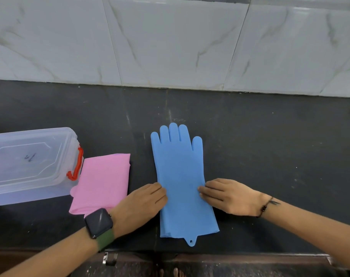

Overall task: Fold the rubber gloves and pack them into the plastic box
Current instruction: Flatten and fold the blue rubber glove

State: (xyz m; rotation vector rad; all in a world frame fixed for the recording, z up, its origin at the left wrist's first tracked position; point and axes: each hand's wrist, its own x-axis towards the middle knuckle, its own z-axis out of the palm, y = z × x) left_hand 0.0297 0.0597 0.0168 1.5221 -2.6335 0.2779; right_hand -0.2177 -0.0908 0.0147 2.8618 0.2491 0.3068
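Note:
A blue rubber glove [179, 172] lies flat on the dark counter [270, 146], fingers pointing at the wall, cuff toward me. My left hand [142, 202] rests on its left edge near the wrist section, and my right hand [228, 196] touches its right edge, fingertips on the rubber. Neither hand lifts it. A pink glove [102, 182] lies folded to the left, partly under my left wrist. The clear plastic box [30, 166] with a red latch [76, 166] stands at far left, lid on.
A marble-tiled wall [170, 41] closes off the back of the counter. The counter's front edge runs just below the blue glove's cuff. A black watch [98, 222] sits on my left wrist and a bead bracelet [265, 207] on my right.

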